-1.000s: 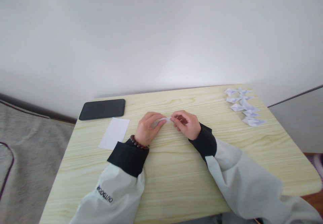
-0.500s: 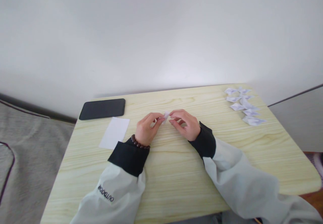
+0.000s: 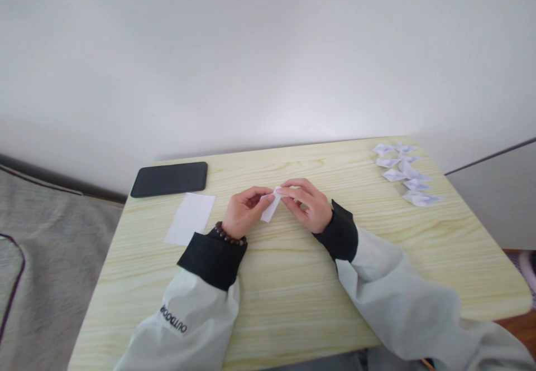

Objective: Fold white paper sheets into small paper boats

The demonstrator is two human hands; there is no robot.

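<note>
A small folded strip of white paper [image 3: 270, 209] is between my two hands above the middle of the table. My left hand [image 3: 244, 211] pinches its left side between thumb and fingers. At the paper's upper end, the thumb and forefinger of my right hand [image 3: 309, 206] close on it from the right. A flat white paper sheet [image 3: 190, 218] lies to the left of my left hand. Several folded white paper pieces [image 3: 420, 198] with pointed ends sit in a cluster at the table's far right.
A black smartphone [image 3: 170, 179] lies at the back left of the wood-grain table [image 3: 301, 304]. Behind the table rises a white wall [image 3: 268, 58]. Grey fabric [image 3: 54, 259] is beyond the left edge.
The folded paper has turned, and more of it now shows below the fingers. My right fingers have moved left onto its upper end.
</note>
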